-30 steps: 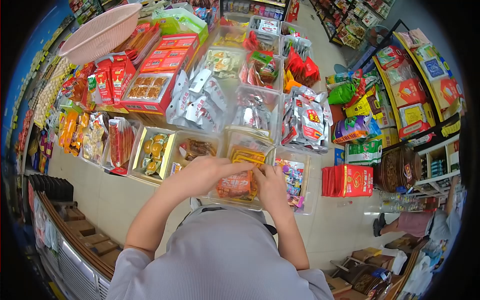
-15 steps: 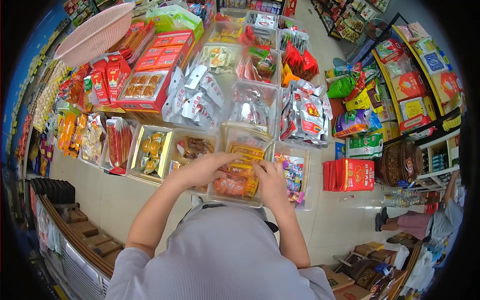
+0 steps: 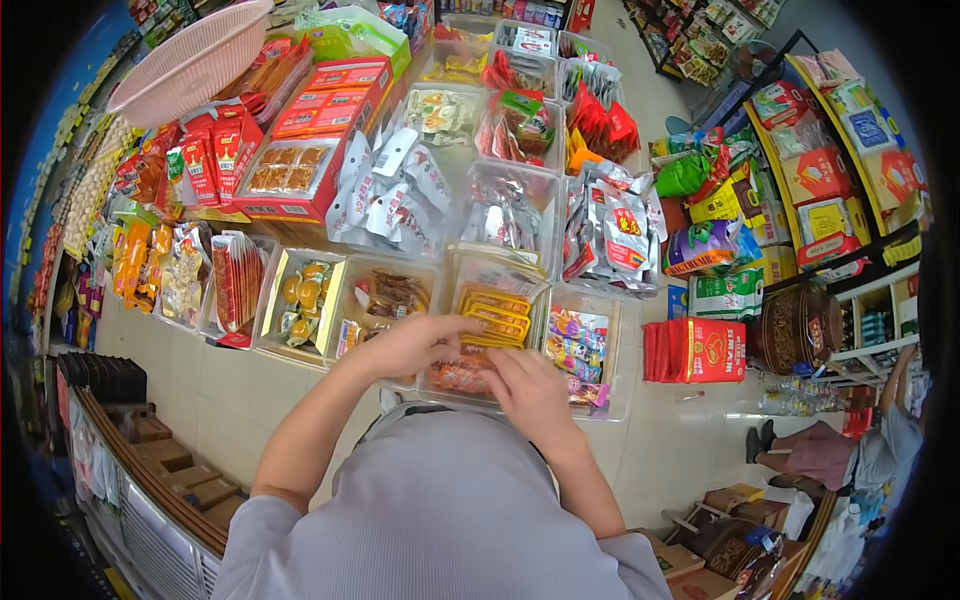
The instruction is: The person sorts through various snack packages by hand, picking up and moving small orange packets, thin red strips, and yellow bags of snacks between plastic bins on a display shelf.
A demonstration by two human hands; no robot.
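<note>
Since the earlier frame, the right hand (image 3: pixel 530 392) has slid back toward the wearer, off the yellow packets (image 3: pixel 497 315) and over the orange packets (image 3: pixel 458 374). The left hand (image 3: pixel 405 345) has moved only slightly. Both kinds of packet lie inside the clear tub (image 3: pixel 500 259), the yellow ones deeper in, the orange ones at its near end, just under the fingers.

From here, the left grip looks half curled, fingertips beside the yellow packets; the right grip is bent, fingers close together on the orange ones. I cannot tell whether either pinches anything, as the palms are turned down. Coming in from opposite sides probably lets them steady the packets between them, while the tub's walls keep the packets from spreading.

Left of the tub sits a bin of brown packets (image 3: pixel 392 292); right of it, small colourful packets (image 3: pixel 577 342); beyond it, silvery packets (image 3: pixel 508 215).
</note>
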